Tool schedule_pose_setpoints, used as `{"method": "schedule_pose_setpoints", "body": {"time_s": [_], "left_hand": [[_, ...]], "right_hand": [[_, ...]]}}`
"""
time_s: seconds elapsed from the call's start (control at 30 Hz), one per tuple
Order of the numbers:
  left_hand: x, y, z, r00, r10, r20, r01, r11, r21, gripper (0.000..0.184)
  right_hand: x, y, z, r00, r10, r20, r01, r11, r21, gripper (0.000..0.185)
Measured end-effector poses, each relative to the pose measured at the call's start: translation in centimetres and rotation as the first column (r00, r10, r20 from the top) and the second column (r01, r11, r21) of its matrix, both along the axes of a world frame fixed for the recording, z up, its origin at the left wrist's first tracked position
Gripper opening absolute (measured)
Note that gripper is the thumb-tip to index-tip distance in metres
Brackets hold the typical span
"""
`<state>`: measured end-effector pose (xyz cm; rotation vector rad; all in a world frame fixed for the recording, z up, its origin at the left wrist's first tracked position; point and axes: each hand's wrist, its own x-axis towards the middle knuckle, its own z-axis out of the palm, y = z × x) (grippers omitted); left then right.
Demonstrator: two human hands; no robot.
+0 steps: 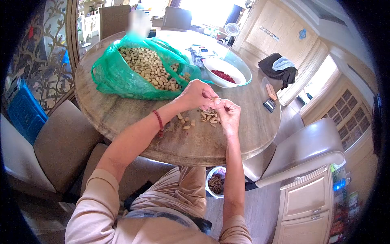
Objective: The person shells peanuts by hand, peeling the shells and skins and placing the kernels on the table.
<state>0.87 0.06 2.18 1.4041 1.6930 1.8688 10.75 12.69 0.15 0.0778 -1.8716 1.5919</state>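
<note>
Peanut (214, 99) sat pinched by left hand (198, 95) and right hand (228, 115) near bag (122, 87); direction, long axis unclear.

Window glare blows out the top; fisheye edges warp.

Tan unshelled peanuts (148, 67) heaped in open green bag (111, 79). Loose peanuts (186, 123) scattered on table (260, 126). Dark-red kernels (223, 76) in white bowl (210, 63). Peanut (214, 99), mostly hidden, pinched between left hand (198, 94) and right hand (228, 113).
</note>
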Motion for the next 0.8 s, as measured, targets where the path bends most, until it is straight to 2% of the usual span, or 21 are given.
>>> {"method": "schedule_pose_setpoints", "body": {"time_s": [0.1, 0.17, 0.23, 0.37, 0.43, 0.57, 0.67, 0.73, 0.8], "left_hand": [[0.1, 0.2, -0.3, 0.998, 0.030, -0.050, -0.032, 0.999, -0.027, 0.014], [0.1, 0.2, -0.3, 0.995, 0.035, -0.091, -0.041, 0.997, -0.063, 0.014], [-0.1, 0.1, -0.3, 0.999, -0.032, -0.016, 0.031, 0.998, -0.059, 0.013], [-0.5, 0.2, -0.9, 0.994, -0.075, 0.078, 0.081, 0.994, -0.071, 0.015], [-0.6, 0.4, -1.2, 0.973, -0.069, 0.219, 0.078, 0.996, -0.034, 0.018], [-0.5, 0.6, -1.4, 0.959, -0.092, 0.267, 0.098, 0.995, -0.012, 0.023], [-0.2, 0.8, -1.6, 0.945, -0.056, 0.322, 0.064, 0.998, -0.014, 0.026], [-0.1, 0.9, -1.8, 0.923, -0.034, 0.384, 0.015, 0.999, 0.050, 0.026], [-0.3, 1.2, -2.1, 0.934, -0.023, 0.357, -0.002, 0.998, 0.069, 0.025]], "right_hand": [[0.1, 0.3, 0.0, 0.999, -0.001, 0.033, 0.000, 0.999, 0.051, 0.017], [0.2, 0.8, -0.2, 0.997, 0.007, 0.075, -0.008, 1.000, 0.021, 0.017], [0.2, 0.9, -0.2, 0.993, 0.016, 0.116, -0.015, 1.000, -0.010, 0.018], [-0.1, 0.5, -0.4, 0.997, 0.026, 0.068, -0.020, 0.997, -0.080, 0.018], [-0.2, 0.5, -0.6, 0.999, 0.013, 0.042, -0.009, 0.995, -0.095, 0.019], [-0.4, 0.6, -1.0, 0.997, -0.048, 0.067, 0.055, 0.993, -0.107, 0.019], [-0.6, 0.9, -1.2, 0.991, -0.095, 0.090, 0.104, 0.989, -0.105, 0.019], [-0.6, 0.8, -1.1, 0.989, -0.108, 0.099, 0.119, 0.987, -0.112, 0.019], [-0.8, 0.6, -1.2, 0.989, -0.124, 0.081, 0.135, 0.980, -0.149, 0.016]]}}
